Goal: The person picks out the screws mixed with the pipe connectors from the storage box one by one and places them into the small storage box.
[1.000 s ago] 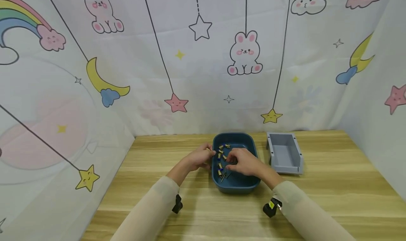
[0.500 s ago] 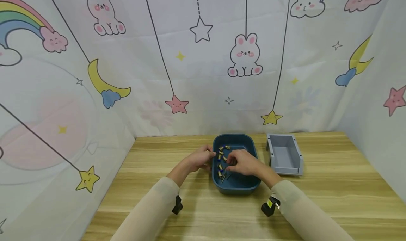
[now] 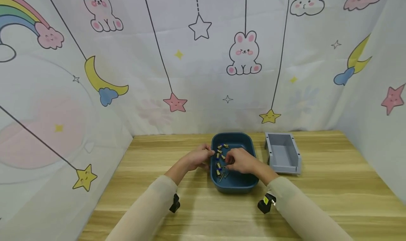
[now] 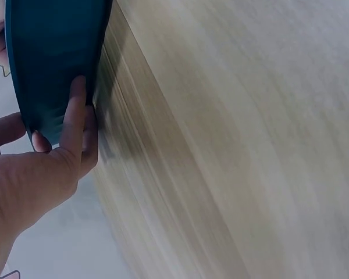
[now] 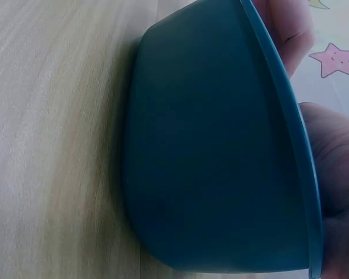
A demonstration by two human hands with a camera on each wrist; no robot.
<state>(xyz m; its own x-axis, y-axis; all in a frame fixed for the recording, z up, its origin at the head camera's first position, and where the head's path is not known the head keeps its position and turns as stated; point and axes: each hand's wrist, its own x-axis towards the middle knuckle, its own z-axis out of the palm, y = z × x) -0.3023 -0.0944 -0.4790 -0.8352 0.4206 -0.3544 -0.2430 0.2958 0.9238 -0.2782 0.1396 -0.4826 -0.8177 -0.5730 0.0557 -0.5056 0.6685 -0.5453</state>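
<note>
A deep blue plastic basin (image 3: 234, 190) stands on the table, holding several brass-coloured fittings with blue parts (image 3: 218, 165) and some thin metal pins (image 3: 223, 176) along its left side. My left hand (image 3: 198, 158) grips the basin's left rim. In the left wrist view, the fingers (image 4: 75, 113) lie along the outer wall, with the thumb (image 4: 7, 128) at the rim. My right hand (image 3: 241, 160) reaches over the right rim into the basin, fingers curled beside the fittings. Its fingertips are too small and partly hidden to show whether they pinch anything; the basin wall blocks them in the right wrist view.
A grey open-fronted bin (image 3: 283, 153) stands just right of the basin. Both are on a wood-grain table (image 3: 152, 146). A white cloth (image 3: 203, 75) printed with rabbits and stars hangs behind and at the sides.
The head view shifts slightly. Both hands stay almost where they were at the basin, and the basin and the grey bin have not moved on the table.
</note>
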